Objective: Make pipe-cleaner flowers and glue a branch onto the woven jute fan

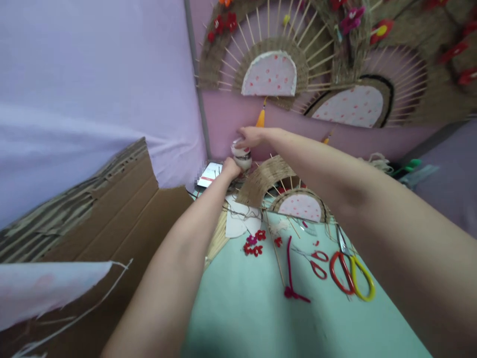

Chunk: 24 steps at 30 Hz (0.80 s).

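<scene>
From the head camera, you reach toward the far left corner of the green table (238,313), your left hand (231,169) curled around the lower side of a white jar (244,158) and your right hand (251,136) clasping its top, with some fingers hidden behind it and its markings too blurred to read. A phone (209,175) lies beside your left wrist, its left edge pixelated, while your right forearm (320,154) covers part of a woven fan (257,189). Near the right edge lie red-and-yellow scissors (352,276); a printed cloth (48,286) runs out of frame at lower left.
</scene>
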Tool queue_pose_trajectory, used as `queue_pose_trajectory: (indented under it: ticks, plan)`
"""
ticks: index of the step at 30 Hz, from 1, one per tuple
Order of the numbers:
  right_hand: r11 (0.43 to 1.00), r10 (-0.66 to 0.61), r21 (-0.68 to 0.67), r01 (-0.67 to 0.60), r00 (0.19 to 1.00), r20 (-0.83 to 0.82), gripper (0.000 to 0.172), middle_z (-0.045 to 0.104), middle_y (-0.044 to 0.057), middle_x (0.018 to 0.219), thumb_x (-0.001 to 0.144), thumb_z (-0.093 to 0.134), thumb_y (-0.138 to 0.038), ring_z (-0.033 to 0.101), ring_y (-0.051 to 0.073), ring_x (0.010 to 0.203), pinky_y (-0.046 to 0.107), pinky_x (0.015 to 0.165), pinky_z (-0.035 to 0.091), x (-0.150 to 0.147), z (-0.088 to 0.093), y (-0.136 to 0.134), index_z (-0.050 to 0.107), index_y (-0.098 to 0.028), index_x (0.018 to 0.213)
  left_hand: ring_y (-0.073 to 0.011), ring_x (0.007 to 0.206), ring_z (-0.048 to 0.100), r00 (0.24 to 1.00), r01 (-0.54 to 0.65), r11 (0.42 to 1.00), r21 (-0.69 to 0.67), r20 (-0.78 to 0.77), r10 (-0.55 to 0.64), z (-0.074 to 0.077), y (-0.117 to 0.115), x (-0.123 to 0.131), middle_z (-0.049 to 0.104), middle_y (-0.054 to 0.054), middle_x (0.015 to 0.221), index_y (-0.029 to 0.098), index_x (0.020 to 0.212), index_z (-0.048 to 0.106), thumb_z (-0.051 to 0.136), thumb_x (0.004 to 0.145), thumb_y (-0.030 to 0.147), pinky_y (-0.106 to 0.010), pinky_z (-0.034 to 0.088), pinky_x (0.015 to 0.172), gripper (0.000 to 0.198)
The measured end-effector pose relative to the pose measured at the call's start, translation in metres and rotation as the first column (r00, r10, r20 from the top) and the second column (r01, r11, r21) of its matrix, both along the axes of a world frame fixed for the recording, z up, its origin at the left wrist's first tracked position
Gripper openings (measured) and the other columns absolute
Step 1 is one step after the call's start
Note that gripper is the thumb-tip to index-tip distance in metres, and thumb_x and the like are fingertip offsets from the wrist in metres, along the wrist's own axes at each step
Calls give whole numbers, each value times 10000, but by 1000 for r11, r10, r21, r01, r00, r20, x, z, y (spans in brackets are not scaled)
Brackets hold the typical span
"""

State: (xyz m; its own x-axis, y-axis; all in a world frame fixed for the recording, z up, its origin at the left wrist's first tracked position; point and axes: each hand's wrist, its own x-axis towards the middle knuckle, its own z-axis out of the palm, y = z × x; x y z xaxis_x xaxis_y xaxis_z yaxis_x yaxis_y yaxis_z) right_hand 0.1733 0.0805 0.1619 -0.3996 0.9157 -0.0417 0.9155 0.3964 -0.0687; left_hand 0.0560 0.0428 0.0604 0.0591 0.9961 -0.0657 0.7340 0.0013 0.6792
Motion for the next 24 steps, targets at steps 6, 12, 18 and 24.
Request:
queue_pose_trajectory:
  ticks: [6, 12, 18, 24]
  plan:
    - [974, 59, 227, -6, 972, -228, 658, 444, 136, 1363, 869, 497, -479, 430, 278, 1254, 403, 1035, 333, 26, 5, -87, 318, -119, 1389, -306, 1214, 490, 963, -259, 941, 220, 139, 232, 17, -32, 5, 538, -195, 1249, 87, 1171, 481, 616, 768, 190, -385, 385, 1003, 437]
    - [968, -182, 83, 237, 890, -418, 354, 626, 79, 1099, 883, 471, -411, 587, 216, 993, 327, 841, 449, 76, -45, -258, 548, -192, 1150, -216, 1217, 453, 928, -217, 798, 561, 373, -9, 14, -145, 24, 524, -86, 1214, 192, 1120, 478, 515, 780, 109, -367, 325, 1061, 352]
    - [922, -370, -287, 259, 805, -463, 139, 658, 40, 853, 791, 576, -374, 611, 216, 802, 314, 663, 455, 91, -142, -377, 593, -247, 844, -176, 916, 589, 904, 291, 920, 264, 238, -354, -42, -256, 41, 639, -28, 933, 224, 879, 581, 529, 752, 159, -318, 464, 859, 152]
    - [969, -248, -162, 188, 756, -606, 112, 652, 30, 865, 776, 573, -235, 595, 228, 847, 378, 769, 453, 77, -178, -411, 559, -270, 882, -165, 890, 601, 919, 266, 953, 142, 260, -296, -83, -295, 40, 651, -35, 944, 217, 910, 588, 522, 747, 146, -299, 474, 822, 190]
